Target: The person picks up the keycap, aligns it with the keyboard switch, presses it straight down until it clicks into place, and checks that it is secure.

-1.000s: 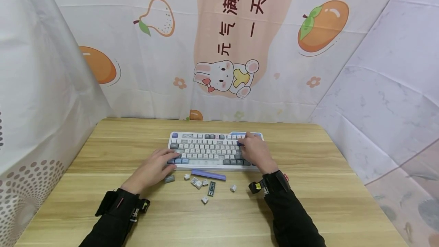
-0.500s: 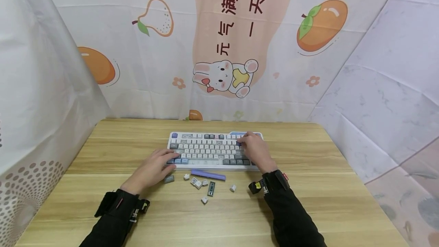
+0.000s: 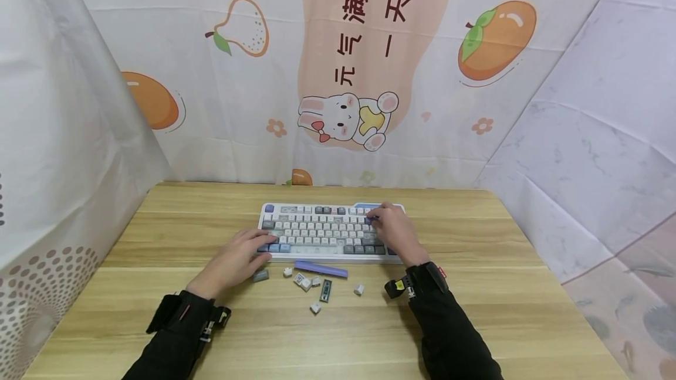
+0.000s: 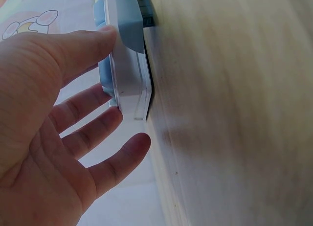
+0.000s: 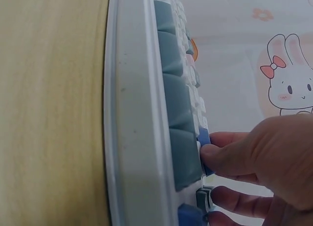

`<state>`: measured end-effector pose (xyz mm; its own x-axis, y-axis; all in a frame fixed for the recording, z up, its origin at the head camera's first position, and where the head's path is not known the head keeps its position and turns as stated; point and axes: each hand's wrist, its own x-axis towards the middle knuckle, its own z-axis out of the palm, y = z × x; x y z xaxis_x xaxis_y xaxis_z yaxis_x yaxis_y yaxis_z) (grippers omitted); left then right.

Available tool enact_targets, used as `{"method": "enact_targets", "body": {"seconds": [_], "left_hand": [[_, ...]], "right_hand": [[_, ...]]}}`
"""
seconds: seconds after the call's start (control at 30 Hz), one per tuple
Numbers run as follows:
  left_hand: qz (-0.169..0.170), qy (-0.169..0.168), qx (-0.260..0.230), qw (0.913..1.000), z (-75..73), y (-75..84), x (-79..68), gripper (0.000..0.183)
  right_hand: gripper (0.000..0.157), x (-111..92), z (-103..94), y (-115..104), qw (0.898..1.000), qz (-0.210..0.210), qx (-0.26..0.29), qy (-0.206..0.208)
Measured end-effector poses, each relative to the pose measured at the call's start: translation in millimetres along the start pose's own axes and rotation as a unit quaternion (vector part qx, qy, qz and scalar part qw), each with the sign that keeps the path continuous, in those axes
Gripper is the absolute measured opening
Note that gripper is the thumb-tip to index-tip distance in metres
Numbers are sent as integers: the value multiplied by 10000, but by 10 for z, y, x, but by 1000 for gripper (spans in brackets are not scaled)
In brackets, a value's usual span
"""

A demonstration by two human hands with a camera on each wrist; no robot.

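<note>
Keyboard (image 3: pixel 317 233) on surface (image 3: pixel 253 345), between hands; scarcely shifted over last second, so work at blue key (image 5: pixel 204 136) likely unfinished. Right hand (image 3: pixel 395 230) pinches that key, thumb against it; left hand (image 3: pixel 235 260) spread, thumb and fingertips touching near left corner. Loose keycaps (image 3: pixel 303 281), purple bar (image 3: pixel 321 269) just in front

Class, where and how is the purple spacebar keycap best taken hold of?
Probably pinch the purple spacebar keycap by its long edges at mid-length, coming from above: this slim bar lies on the table, its left end close to the keyboard.
</note>
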<state>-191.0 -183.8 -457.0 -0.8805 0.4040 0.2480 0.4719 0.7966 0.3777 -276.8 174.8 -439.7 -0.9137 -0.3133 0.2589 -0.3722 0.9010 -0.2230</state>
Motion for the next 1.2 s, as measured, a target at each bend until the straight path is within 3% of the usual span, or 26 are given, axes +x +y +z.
{"method": "enact_targets", "body": {"seconds": [0.27, 0.83, 1.2], "left_hand": [[4, 29, -22, 10000, 10, -16, 6, 39], [-47, -9, 7, 10000, -1, 8, 3, 39], [-64, -23, -2, 10000, -14, 21, -3, 40]], "right_hand": [[21, 10, 6, 11, 9998, -165, 31, -55], [20, 8, 12, 44, 9985, -18, 549, -66], [20, 14, -2, 11, 9996, 20, 258, -103]]}}
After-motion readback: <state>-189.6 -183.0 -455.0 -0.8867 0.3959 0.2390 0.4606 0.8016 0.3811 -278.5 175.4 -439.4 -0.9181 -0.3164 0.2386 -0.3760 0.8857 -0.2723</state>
